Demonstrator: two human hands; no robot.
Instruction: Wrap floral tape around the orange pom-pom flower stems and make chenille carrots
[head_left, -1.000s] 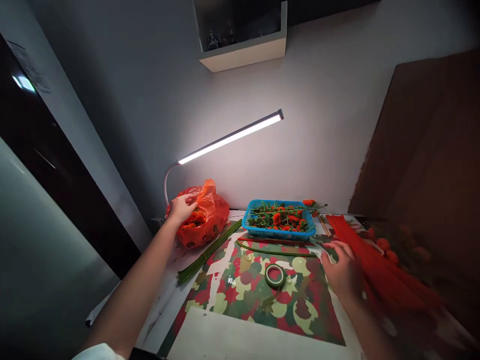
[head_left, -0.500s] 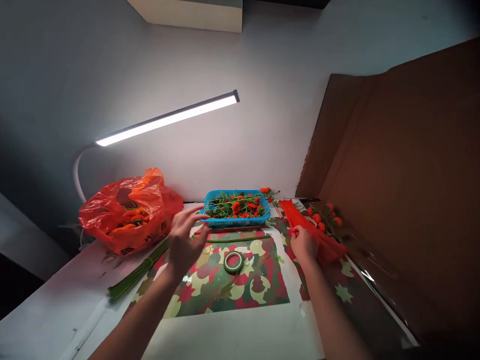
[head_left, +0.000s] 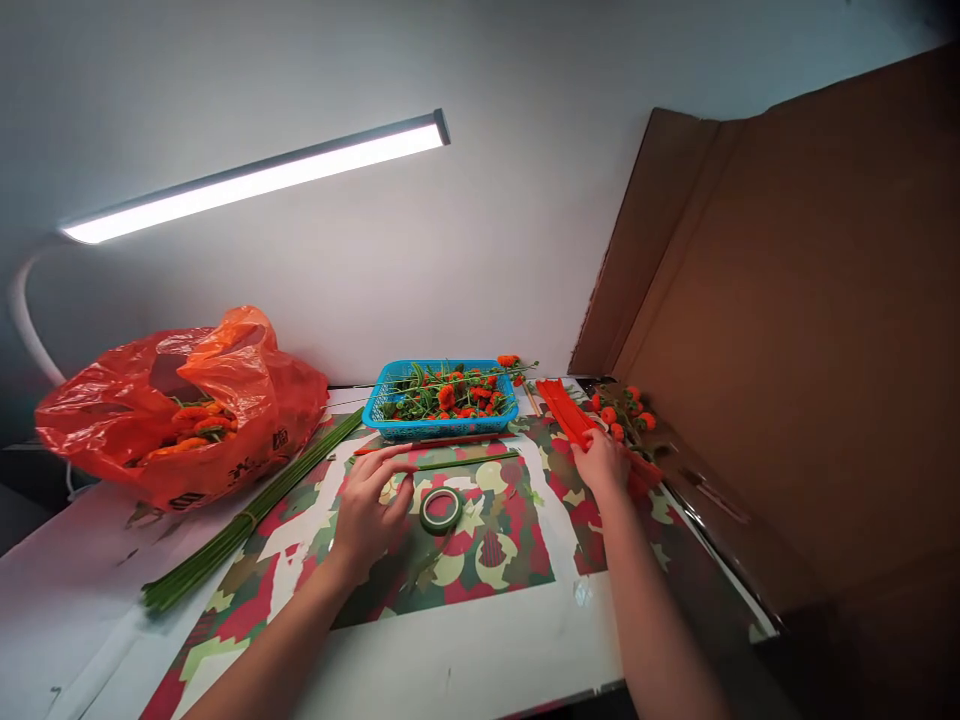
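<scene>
My left hand [head_left: 373, 505] hovers over the patterned mat, fingers stretched and slightly spread, holding nothing. Its fingertips are close to a thin green stem [head_left: 469, 460] and a thin red strip [head_left: 450, 442] lying across the mat. A roll of green tape [head_left: 441, 510] lies flat just right of that hand. On the right, my right hand [head_left: 604, 462] has its fingers closed at a flat bundle of red strips [head_left: 561, 408] that look like pipe cleaners. The hand covers the middle of the bundle, and its fingertips are partly hidden.
Behind the mat [head_left: 517, 545] stands a blue basket [head_left: 442, 430] of orange-red flowers with green stems. An orange plastic bag [head_left: 247, 400] and a tied bundle of green stems [head_left: 225, 545] lie left. More flowers [head_left: 626, 408] lie before a cardboard sheet [head_left: 787, 330]. A lit lamp [head_left: 262, 180] hangs above.
The view has shifted, so the table things appear further left. My left hand has lowered towards the thin green stem. My right hand stays at the red bundle.
</scene>
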